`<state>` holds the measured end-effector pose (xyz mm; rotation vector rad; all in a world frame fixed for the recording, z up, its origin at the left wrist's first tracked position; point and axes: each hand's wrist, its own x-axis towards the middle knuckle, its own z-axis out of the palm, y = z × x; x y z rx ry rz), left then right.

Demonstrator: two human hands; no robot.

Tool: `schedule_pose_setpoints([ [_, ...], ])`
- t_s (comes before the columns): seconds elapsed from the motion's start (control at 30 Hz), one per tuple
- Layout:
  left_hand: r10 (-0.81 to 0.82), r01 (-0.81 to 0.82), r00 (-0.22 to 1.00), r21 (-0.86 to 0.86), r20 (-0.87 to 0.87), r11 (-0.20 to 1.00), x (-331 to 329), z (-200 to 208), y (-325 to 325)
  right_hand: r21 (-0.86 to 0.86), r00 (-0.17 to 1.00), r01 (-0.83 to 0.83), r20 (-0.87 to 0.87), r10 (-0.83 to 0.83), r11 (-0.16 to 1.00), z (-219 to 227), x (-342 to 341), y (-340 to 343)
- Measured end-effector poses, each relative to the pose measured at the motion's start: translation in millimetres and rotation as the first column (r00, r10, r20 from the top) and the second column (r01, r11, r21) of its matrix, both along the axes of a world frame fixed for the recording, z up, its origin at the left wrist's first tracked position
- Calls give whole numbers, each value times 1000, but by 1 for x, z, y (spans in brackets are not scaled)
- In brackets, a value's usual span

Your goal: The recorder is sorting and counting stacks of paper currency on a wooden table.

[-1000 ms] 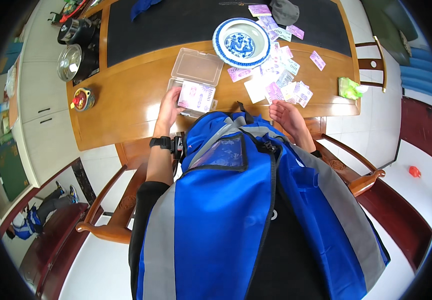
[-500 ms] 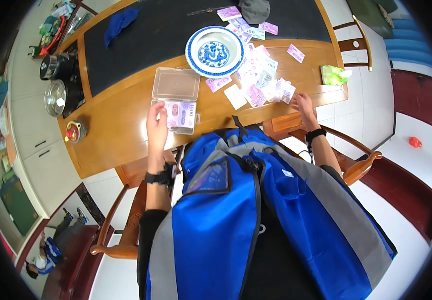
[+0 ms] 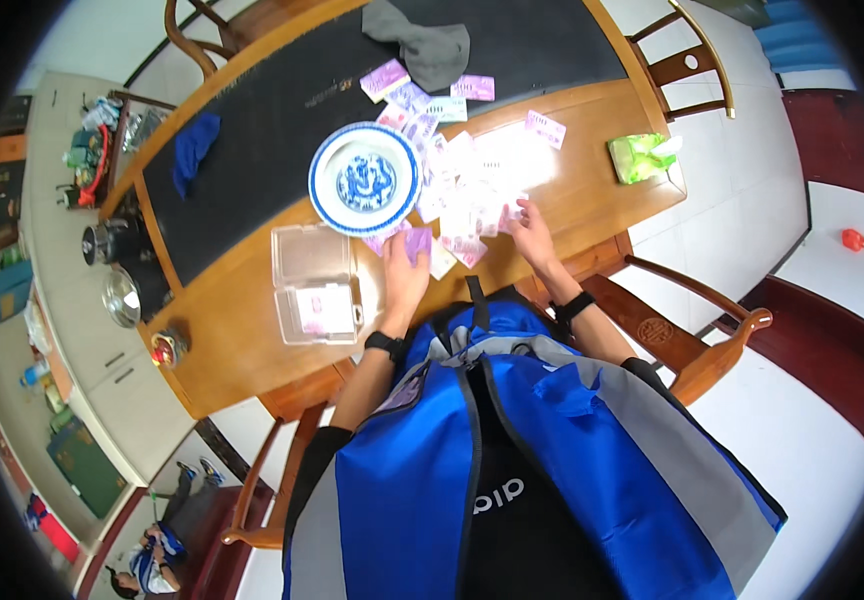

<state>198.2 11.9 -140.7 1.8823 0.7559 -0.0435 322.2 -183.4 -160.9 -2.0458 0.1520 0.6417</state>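
My left hand (image 3: pixel 405 278) is closed on a purple banknote (image 3: pixel 419 241) just below the blue-and-white porcelain bowl (image 3: pixel 322 185). At the right side of the scattered banknotes (image 3: pixel 462 190), my right hand (image 3: pixel 534 242) pinches the edge of a pale pink note. Glare washes out many notes in the middle of the pile. To the left of my left hand lies a clear plastic box (image 3: pixel 293 332) with its lid (image 3: pixel 312 254) folded back. A pink-and-white banknote (image 3: pixel 324 308) shows inside the box.
A green tissue pack (image 3: pixel 637 160) sits at the table's right end. A grey cloth (image 3: pixel 434 50) and a blue cloth (image 3: pixel 192 150) lie on the black table panel. A small jar (image 3: pixel 168 348) stands at the left edge. Wooden chairs (image 3: pixel 687 65) surround the table. Someone sits at lower left.
My left hand has left the plastic box, moved right and taken hold of a purple banknote below the bowl. My right hand has come in over the pile's edge. The whole view has shifted.
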Motion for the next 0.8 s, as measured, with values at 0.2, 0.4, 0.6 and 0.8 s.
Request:
schedule_pose_setpoints([
  [0.2, -114, 197, 971, 436, -210, 878, -5, -6, 7, -381, 912, -132, 315, 262, 915, 14, 105, -18],
  [0.4, -65, 133, 984, 450, -164, 883, 19, -5, -19, -547, 816, -299, 277, 507, 782, 1, 105, 22],
  [0.6, 158, -91, 955, 257, -252, 962, 25, 5, -8, -269, 709, -454, 468, 528, 849, 9, 122, 72],
  [0.8, 555, -659, 708, -691, -437, 296, 36, 14, 10, -274, 509, -649, 537, 673, 710, 12, 167, 187],
])
